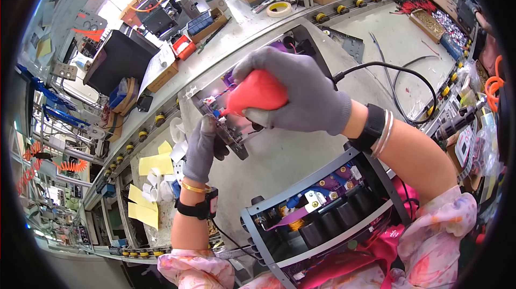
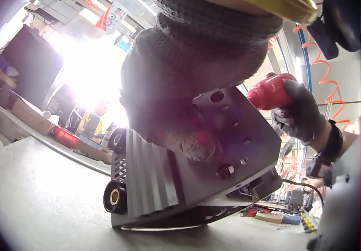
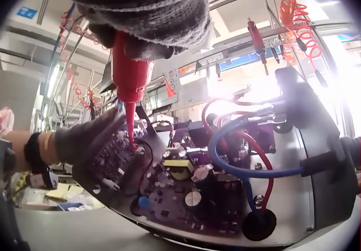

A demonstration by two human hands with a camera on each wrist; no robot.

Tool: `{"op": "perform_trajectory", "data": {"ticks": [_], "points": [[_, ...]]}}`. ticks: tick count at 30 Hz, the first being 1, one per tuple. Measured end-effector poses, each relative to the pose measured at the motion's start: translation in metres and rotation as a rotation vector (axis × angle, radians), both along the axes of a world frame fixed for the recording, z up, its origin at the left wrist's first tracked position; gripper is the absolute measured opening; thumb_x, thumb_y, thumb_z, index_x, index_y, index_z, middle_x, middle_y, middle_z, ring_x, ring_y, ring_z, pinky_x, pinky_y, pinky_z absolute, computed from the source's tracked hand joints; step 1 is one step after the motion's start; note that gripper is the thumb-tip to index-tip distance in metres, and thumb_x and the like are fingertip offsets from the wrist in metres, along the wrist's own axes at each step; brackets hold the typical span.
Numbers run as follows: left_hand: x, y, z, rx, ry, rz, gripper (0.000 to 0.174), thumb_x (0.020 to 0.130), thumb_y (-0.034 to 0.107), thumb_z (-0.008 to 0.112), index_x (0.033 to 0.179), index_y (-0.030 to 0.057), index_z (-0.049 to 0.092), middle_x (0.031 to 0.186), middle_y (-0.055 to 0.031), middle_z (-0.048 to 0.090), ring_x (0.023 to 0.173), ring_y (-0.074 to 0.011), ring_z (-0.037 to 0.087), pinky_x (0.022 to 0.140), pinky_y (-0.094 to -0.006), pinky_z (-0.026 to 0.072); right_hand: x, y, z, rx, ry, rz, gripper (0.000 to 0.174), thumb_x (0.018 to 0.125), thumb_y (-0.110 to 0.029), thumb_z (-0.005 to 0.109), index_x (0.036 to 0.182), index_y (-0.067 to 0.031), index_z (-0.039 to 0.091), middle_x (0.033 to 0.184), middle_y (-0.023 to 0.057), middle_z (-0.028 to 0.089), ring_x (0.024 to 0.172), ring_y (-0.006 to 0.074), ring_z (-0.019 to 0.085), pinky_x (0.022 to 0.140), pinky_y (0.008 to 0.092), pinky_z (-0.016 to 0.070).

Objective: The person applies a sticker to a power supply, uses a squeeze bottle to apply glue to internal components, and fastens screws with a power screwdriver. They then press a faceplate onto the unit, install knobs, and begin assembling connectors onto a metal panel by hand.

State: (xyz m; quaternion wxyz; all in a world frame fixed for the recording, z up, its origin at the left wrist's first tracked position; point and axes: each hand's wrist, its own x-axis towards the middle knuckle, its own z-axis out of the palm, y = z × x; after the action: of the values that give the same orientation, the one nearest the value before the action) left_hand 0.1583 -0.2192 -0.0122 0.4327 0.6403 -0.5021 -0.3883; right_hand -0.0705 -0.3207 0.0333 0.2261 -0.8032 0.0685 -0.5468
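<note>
My gloved right hand (image 1: 303,93) grips a red squeeze bottle (image 1: 258,93) tilted over an open metal chassis (image 2: 248,149). In the right wrist view the bottle's tapered nozzle (image 3: 130,121) points down, its tip right at a small upright circuit board (image 3: 115,155) at the chassis's end. Gloved too, my left hand (image 1: 200,152) holds the end panel carrying that board, one finger lying along the panel's outer face. Inside the chassis sit a larger purple circuit board (image 3: 169,200) and looped blue and red wires (image 3: 225,169).
Close to my body stands a second open metal case (image 1: 301,182) with black capacitors. A black cable (image 1: 392,66) runs right from the chassis. Yellow paper sheets (image 1: 142,205) lie at left. A roller rail (image 1: 341,9) borders the bench, with a tape roll (image 1: 279,9) beyond it.
</note>
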Motion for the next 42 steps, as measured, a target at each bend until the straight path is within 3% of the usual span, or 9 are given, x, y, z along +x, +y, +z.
{"op": "perform_trajectory", "data": {"ticks": [8,26,29,33,35,38,39,40,42], "points": [[0.000,-0.002,0.000,0.016,0.007,0.055,0.059,0.091,0.063,0.042,0.098,0.0049,0.053,0.067,-0.0046,0.058,0.048,-0.0092,0.055,0.039,-0.0197,0.0399,-0.015,0.009,0.015,0.087,-0.038,0.036,0.043,0.066,-0.016,0.077,0.103,-0.0041,0.058,0.091,0.0107,0.066,0.085,0.0252,0.067,0.077,0.0325,0.0529],[-0.003,-0.005,0.005,0.009,0.028,0.021,0.065,0.089,0.067,0.041,0.105,0.0054,0.055,0.066,-0.0050,0.060,0.045,-0.0089,0.053,0.037,-0.0202,0.0392,-0.021,0.019,0.018,-0.047,0.032,-0.006,0.045,0.064,-0.011,0.077,0.105,-0.0053,0.057,0.097,0.0113,0.065,0.088,0.0251,0.066,0.079,0.0318,0.0528],[-0.002,-0.011,0.010,0.054,0.042,0.080,0.070,0.087,0.071,0.039,0.097,0.0039,0.058,0.066,-0.0074,0.062,0.042,-0.0118,0.054,0.035,-0.0216,0.0407,-0.040,0.019,0.022,0.047,-0.067,-0.032,0.045,0.066,-0.008,0.075,0.106,-0.0045,0.056,0.099,0.0103,0.065,0.090,0.0214,0.065,0.081,0.0313,0.0522],[0.002,-0.028,0.011,0.084,0.357,0.073,0.079,0.082,0.079,0.035,0.081,0.0038,0.061,0.066,-0.0108,0.063,0.040,-0.0185,0.056,0.033,-0.0258,0.0454,-0.097,0.013,0.023,0.320,-0.088,0.027,0.049,0.069,0.001,0.065,0.115,-0.0030,0.048,0.105,0.0114,0.060,0.103,0.0208,0.060,0.090,0.0354,0.0498],[0.007,-0.030,0.007,0.079,0.361,0.060,0.082,0.080,0.080,0.036,0.091,0.0019,0.058,0.071,-0.0123,0.063,0.045,-0.0183,0.057,0.037,-0.0279,0.0464,-0.122,0.008,0.014,0.505,-0.076,0.011,0.047,0.071,-0.002,0.066,0.115,-0.0027,0.049,0.106,0.0106,0.059,0.102,0.0199,0.060,0.089,0.0344,0.0495],[0.013,-0.016,-0.007,0.140,0.339,0.144,0.076,0.085,0.073,0.039,0.094,0.0000,0.056,0.071,-0.0140,0.059,0.057,-0.0230,0.059,0.050,-0.0347,0.0491,-0.132,-0.004,-0.029,0.486,-0.070,-0.003,0.045,0.072,-0.003,0.072,0.113,-0.0041,0.054,0.103,0.0069,0.061,0.099,0.0173,0.060,0.087,0.0317,0.0504],[0.018,0.000,-0.009,0.107,0.270,0.072,0.076,0.087,0.070,0.038,0.099,-0.0024,0.054,0.071,-0.0144,0.059,0.058,-0.0237,0.059,0.055,-0.0347,0.0502,-0.133,-0.004,-0.039,0.378,0.038,-0.068,0.044,0.071,-0.003,0.073,0.111,-0.0058,0.056,0.102,0.0065,0.062,0.099,0.0171,0.061,0.086,0.0320,0.0506],[0.008,0.018,-0.001,0.134,0.175,0.147,0.076,0.089,0.068,0.037,0.105,-0.0049,0.051,0.072,-0.0148,0.059,0.058,-0.0234,0.059,0.059,-0.0340,0.0506,-0.130,-0.003,-0.050,0.434,0.056,-0.042,0.044,0.069,-0.005,0.074,0.109,-0.0058,0.056,0.103,0.0072,0.062,0.098,0.0169,0.061,0.085,0.0310,0.0501],[0.001,0.062,-0.002,0.053,0.032,0.095,0.068,0.092,0.064,0.037,0.105,-0.0016,0.051,0.072,-0.0132,0.060,0.058,-0.0212,0.059,0.057,-0.0319,0.0492,-0.118,-0.007,-0.068,0.405,0.101,0.049,0.043,0.069,-0.007,0.075,0.108,-0.0058,0.056,0.102,0.0077,0.062,0.096,0.0181,0.062,0.085,0.0302,0.0501]]}}
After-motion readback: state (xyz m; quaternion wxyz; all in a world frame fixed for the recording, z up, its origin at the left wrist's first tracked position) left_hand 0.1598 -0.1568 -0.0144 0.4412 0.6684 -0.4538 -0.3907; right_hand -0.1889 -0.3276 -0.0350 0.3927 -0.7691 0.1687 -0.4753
